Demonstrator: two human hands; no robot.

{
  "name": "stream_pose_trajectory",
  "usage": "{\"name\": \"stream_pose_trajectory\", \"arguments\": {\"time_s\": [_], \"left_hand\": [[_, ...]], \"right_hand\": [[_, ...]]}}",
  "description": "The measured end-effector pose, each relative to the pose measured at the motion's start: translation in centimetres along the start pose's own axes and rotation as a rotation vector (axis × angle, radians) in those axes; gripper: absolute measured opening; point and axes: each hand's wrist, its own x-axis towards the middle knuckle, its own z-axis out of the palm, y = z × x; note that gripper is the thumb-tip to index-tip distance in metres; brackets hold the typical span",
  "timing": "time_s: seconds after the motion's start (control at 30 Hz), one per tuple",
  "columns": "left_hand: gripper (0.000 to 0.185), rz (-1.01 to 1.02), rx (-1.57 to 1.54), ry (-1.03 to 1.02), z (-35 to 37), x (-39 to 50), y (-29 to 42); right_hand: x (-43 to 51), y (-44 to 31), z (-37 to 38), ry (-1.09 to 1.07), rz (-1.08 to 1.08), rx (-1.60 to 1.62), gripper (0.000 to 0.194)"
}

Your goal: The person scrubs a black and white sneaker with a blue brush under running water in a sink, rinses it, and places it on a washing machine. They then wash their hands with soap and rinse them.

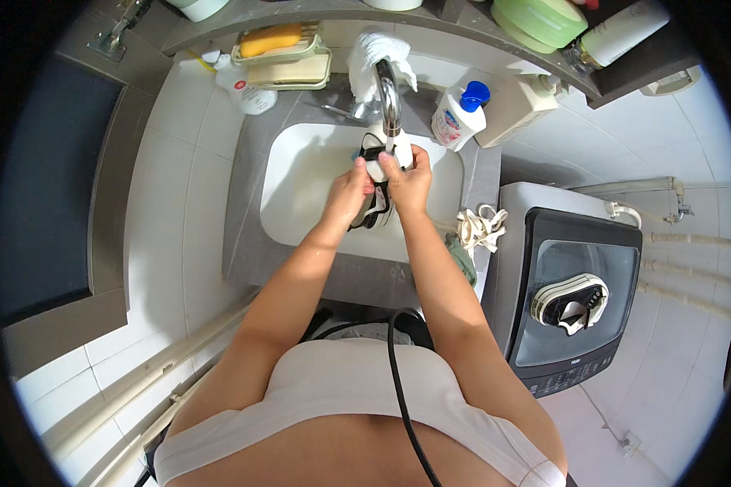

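Both hands hold a black-and-white shoe [376,204] over the white sink basin [292,182], beneath the chrome faucet [390,97]. Water seems to run from the spout onto it. My left hand [347,192] grips its left side, thumb up. On its right side, my right hand [411,182] presses the thumb on top, with the fingers wrapped behind. Parts of the shoe are hidden by the fingers and the spout. Cloudy water stands in the basin. The matching shoe [571,303] lies on the washing machine lid at the right.
White shoelaces [481,228] and a green cloth [461,262] lie at the counter's right edge. Behind the basin stand a blue-capped bottle [461,115], a beige jug [518,109], a white pump bottle [243,85] and a soap rack [289,70]. A shelf [317,12] overhangs the faucet; a Haier washing machine [579,243] adjoins.
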Motion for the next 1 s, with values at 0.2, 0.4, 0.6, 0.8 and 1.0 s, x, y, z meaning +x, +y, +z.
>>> {"name": "stream_pose_trajectory", "arguments": {"time_s": [0.2, 0.4, 0.6, 0.8, 1.0], "left_hand": [[0.048, 0.086, -0.523, 0.025, 2.8, 0.9, 0.9], [0.025, 0.236, -0.632, -0.271, 1.5, 0.7, -0.8], [0.028, 0.269, -0.697, -0.499, -0.4, -0.5, -0.3], [0.052, -0.006, -0.964, -0.302, 0.5, 0.7, 1.4], [0.049, 0.055, -1.073, -0.152, 1.7, 2.8, 2.5]], "right_hand": [[-1.8, -2.0, -0.2, -0.156, 0.0, 0.009, 0.052], [0.5, -2.8, -1.0, -0.291, 0.024, 0.006, 0.039], [1.4, -2.8, -0.4, -0.281, 0.11, 0.069, 0.04], [2.0, -3.3, -0.1, -0.613, 0.28, 0.104, 0.047], [1.1, -0.2, -3.4, -0.446, 0.168, -0.262, 0.057]]}}
